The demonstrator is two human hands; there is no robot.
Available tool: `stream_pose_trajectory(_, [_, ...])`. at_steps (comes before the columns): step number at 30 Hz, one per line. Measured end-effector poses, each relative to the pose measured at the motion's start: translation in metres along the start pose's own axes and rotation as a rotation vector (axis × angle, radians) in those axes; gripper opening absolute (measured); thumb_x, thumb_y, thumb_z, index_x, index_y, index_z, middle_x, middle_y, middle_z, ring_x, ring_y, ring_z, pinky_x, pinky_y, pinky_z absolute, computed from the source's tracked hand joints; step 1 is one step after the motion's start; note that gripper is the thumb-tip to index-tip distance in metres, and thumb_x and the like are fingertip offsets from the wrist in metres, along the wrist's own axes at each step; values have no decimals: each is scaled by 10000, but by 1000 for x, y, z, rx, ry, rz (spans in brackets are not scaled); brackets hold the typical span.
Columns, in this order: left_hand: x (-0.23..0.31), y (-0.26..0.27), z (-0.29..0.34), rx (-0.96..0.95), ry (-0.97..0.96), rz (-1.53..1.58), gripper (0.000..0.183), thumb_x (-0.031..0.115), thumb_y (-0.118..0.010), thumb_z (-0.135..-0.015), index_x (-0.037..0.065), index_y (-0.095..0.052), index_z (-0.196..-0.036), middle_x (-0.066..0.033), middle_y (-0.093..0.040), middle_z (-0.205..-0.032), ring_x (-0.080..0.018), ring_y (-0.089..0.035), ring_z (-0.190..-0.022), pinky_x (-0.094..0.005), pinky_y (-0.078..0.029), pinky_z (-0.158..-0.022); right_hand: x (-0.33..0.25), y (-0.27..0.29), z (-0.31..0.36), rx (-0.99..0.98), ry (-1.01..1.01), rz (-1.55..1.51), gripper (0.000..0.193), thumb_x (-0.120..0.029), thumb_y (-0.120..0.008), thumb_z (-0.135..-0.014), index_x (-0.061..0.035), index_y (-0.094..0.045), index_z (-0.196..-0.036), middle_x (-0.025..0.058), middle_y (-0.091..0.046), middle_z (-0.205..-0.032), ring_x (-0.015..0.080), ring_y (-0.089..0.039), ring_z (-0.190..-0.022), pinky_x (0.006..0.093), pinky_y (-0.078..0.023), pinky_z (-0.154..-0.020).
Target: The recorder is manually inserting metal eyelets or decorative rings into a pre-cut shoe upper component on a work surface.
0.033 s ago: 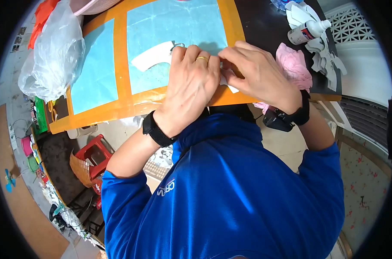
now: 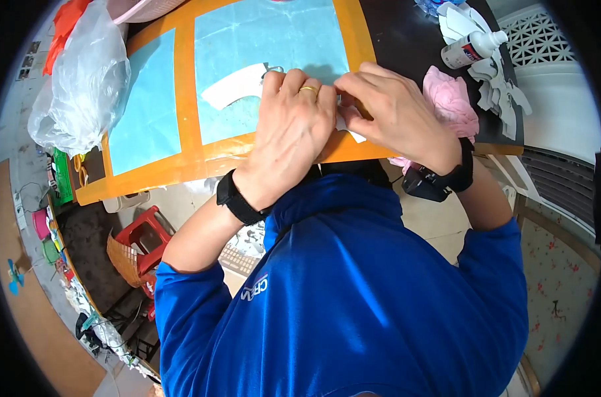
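My left hand (image 2: pixel 294 122) is over the blue work sheet (image 2: pixel 267 33) at the table's near side, fingers bent down and closed. Close beside it, my right hand (image 2: pixel 396 109) curls its thumb and fingers inward, the fingertips of both hands nearly meeting. Under the right hand's thumb and fingers the edge of a small white piece (image 2: pixel 358 137) shows; the rest is hidden. A flat, curved white piece (image 2: pixel 234 86) lies on the sheet left of my left hand, with a small dark wire-like bit (image 2: pixel 273 68) at its upper end by the knuckles.
Orange tape (image 2: pixel 189 99) borders the blue sheets. To the right lie a crumpled pink cloth (image 2: pixel 449 99), a white bottle (image 2: pixel 472 48) and several white cut pieces (image 2: pixel 499 99). A clear plastic bag (image 2: pixel 82 79) hangs at the left edge, with a red stool (image 2: pixel 145 238) below.
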State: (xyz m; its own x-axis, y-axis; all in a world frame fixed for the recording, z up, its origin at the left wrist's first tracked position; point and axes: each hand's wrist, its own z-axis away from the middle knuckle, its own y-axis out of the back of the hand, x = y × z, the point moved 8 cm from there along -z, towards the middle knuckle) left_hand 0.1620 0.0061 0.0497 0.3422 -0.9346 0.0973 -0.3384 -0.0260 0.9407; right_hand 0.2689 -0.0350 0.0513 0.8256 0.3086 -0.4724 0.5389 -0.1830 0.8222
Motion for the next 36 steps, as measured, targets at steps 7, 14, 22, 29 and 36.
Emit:
stream_pose_trajectory(7, [-19, 4, 7, 26, 33, 271, 118, 100, -738, -916, 51, -669, -999, -83, -707, -931, -295, -620, -961, -416, -446, -877, -1, -5, 0, -18, 4, 62, 139, -145, -758, -850, -53, -687, -924, 75, -673, -889, 276, -659, -916, 417, -563, -802])
stream_pose_trajectory(14, [-40, 11, 11, 74, 127, 535, 183, 67, -705, -947, 37, -585, -1083, -83, -761, -949, -313, -643, -993, -431, -449, -914, -19, -6, 3, 38, 232, 229, 112, -137, -777, -804, -97, -704, -879, 20, -642, -883, 210, -653, -901, 372, -557, -737])
stream_pose_trajectory(22, [-41, 6, 9, 37, 35, 462, 215, 85, -746, -906, 117, -652, -1097, -37, -753, -931, -288, -633, -1055, -419, -441, -951, -22, -4, 0, 36, 238, 204, 146, -126, -781, -792, -84, -679, -886, 30, -620, -852, 218, -650, -855, 349, -552, -713])
stream_pose_trajectory(29, [-34, 4, 16, 66, 67, 378, 194, 127, -813, -858, 121, -758, -1044, -41, -753, -1034, -290, -618, -1093, -417, -458, -987, -11, -6, 0, 99, -23, 76, 91, -84, -750, -880, -65, -662, -892, 66, -655, -825, 270, -653, -834, 396, -550, -750])
stream_pose_trajectory(36, [-32, -3, 21, 95, 105, 389, 134, 132, -817, -855, 110, -754, -971, -40, -749, -1022, -263, -626, -1057, -398, -446, -916, 8, -7, 4, 84, -100, -126, 80, -89, -758, -913, -46, -707, -957, 88, -710, -884, 291, -659, -900, 401, -548, -807])
